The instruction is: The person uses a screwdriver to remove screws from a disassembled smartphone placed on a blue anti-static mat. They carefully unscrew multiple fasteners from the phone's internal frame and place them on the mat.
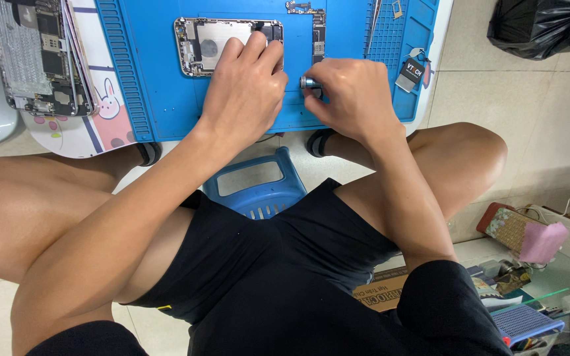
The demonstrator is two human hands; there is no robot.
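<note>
Fingers of the left hand [245, 86] press flat on the opened silver phone housing [222, 45], lying crosswise on the blue bench mat [159, 99]; the right hand [354, 95] pinches a small silver screwdriver [309, 82].

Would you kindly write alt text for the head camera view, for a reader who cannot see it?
Seen from above, a seated person's left hand rests on an opened phone housing on a blue work mat, while the right hand grips a silver-capped tool beside it. A narrow circuit board lies on the mat just beyond the right hand, and a blue plastic stool shows between the knees.
</note>
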